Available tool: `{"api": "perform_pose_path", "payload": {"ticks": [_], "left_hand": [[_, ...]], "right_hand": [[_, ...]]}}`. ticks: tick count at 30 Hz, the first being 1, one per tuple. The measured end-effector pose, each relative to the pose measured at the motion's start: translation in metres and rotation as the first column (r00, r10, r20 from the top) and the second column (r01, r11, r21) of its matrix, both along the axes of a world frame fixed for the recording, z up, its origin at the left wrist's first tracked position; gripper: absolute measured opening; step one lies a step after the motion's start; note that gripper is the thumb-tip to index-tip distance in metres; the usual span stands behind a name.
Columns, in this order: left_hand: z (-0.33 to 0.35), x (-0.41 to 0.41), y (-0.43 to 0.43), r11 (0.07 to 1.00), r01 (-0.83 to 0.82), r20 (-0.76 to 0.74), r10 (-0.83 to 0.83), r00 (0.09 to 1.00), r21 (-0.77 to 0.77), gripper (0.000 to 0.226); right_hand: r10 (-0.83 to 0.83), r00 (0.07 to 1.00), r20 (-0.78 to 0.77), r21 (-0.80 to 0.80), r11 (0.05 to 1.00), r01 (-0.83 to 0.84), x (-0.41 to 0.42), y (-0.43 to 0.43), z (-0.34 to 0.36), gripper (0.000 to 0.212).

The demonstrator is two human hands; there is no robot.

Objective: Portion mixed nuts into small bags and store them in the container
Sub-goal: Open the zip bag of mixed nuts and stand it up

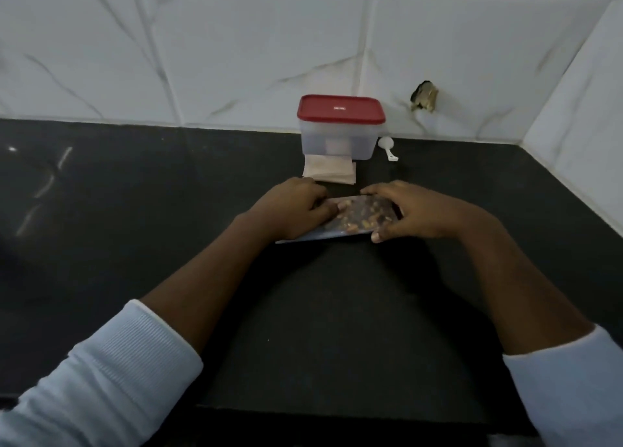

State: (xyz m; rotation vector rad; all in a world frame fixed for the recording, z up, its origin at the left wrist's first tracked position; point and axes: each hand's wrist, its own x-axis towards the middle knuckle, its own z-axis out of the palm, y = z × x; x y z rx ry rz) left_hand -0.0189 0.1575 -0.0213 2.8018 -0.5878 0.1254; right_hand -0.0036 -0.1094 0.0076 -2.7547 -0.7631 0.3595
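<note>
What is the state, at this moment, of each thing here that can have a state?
container: shut, red lid on.
bag of mixed nuts: filled, lying flat on the counter; sealed or not, cannot tell.
small bags: stacked flat in front of the container.
scoop: lying on the counter, right of the container.
left hand: grips the left end of the bag of mixed nuts.
right hand: grips its right end.
</note>
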Motion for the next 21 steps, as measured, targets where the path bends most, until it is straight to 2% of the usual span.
{"api": "perform_pose_path", "payload": {"ticks": [2,4,6,7,9,12,14,16,19,21], "left_hand": [[0.008,-0.008,-0.009,0.996,-0.069,-0.108,0.062,0.992,-0.059,0.053],[0.016,-0.017,-0.016,0.982,-0.135,-0.261,0.097,0.961,-0.131,0.056],[0.023,-0.022,-0.019,0.952,-0.194,-0.374,0.095,0.923,-0.238,0.056],[0.026,-0.024,-0.018,0.905,-0.245,-0.443,0.072,0.894,-0.347,0.053],[0.033,-0.027,-0.015,0.748,-0.376,-0.596,-0.033,0.802,-0.547,0.046],[0.033,-0.029,-0.010,0.527,-0.537,-0.714,-0.212,0.667,-0.659,0.044],[0.029,-0.030,-0.012,0.415,-0.625,-0.743,-0.247,0.622,-0.661,0.049],[0.027,-0.032,-0.018,0.324,-0.672,-0.745,-0.237,0.624,-0.666,0.044],[0.025,-0.037,-0.031,0.137,-0.677,-0.687,-0.249,0.683,-0.723,0.034],[0.023,-0.036,-0.036,0.005,-0.652,-0.631,-0.258,0.732,-0.758,0.035]], "right_hand": [[0.028,0.999,0.027,0.106,0.994,-0.031,-0.002,0.000,0.003,0.080],[0.049,0.999,-0.009,0.248,0.968,-0.046,-0.005,0.001,0.004,0.072],[0.068,0.996,-0.059,0.441,0.897,-0.035,-0.007,0.003,0.003,0.071],[0.065,0.996,-0.056,0.539,0.842,-0.025,-0.007,0.005,0.003,0.072],[0.032,0.999,-0.043,0.715,0.700,0.008,-0.010,0.013,0.003,0.069],[-0.098,0.993,-0.063,0.876,0.472,0.102,-0.019,0.034,0.001,0.064],[-0.181,0.966,-0.183,0.909,0.342,0.237,-0.027,0.049,-0.004,0.059],[-0.223,0.912,-0.345,0.870,0.288,0.400,-0.033,0.059,-0.008,0.051],[-0.169,0.838,-0.519,0.780,0.306,0.546,-0.038,0.065,-0.008,0.043],[-0.098,0.839,-0.536,0.757,0.384,0.529,-0.041,0.063,-0.002,0.042]]}}
